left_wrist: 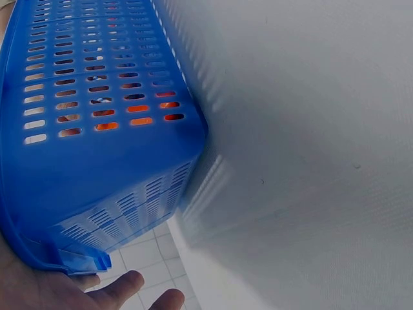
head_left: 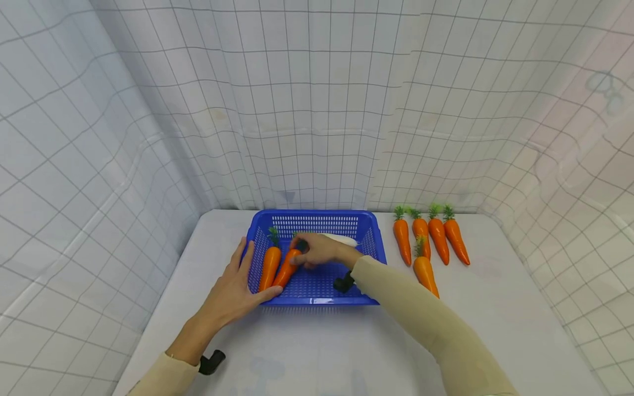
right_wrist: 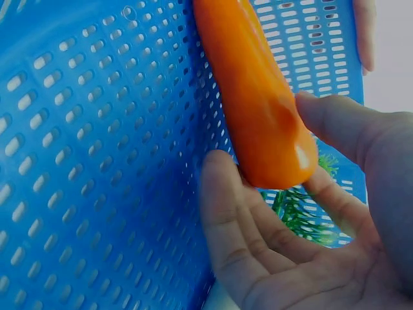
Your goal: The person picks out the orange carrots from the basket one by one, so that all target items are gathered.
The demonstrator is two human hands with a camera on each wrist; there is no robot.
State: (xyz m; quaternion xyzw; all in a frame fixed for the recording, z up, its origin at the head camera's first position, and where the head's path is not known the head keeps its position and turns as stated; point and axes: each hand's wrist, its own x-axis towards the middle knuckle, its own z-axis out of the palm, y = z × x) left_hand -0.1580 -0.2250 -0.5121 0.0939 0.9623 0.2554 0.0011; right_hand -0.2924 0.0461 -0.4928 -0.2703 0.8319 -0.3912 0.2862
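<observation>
Inside a blue plastic basket (head_left: 317, 301), my right hand (head_left: 317, 250) grips an orange carrot (head_left: 287, 268) near its leafy end. The right wrist view shows thumb and fingers around the thick end of that carrot (right_wrist: 255, 97), its green leaves (right_wrist: 300, 216) behind the fingers. Another carrot (head_left: 269, 268) lies just left of it in the basket. My left hand (head_left: 233, 291) rests at the basket's front left corner, fingers spread along the left side and thumb over the front rim. In the left wrist view, its fingertips (left_wrist: 129, 281) extend past the rim.
To the right of the basket, several carrots (head_left: 438, 242) lie in a row on the white table (head_left: 495, 313), with one carrot (head_left: 425, 275) nearer the front. A long white object (head_left: 342, 240) lies partly hidden in the basket. Grid-patterned white curtains (head_left: 317, 110) surround the table.
</observation>
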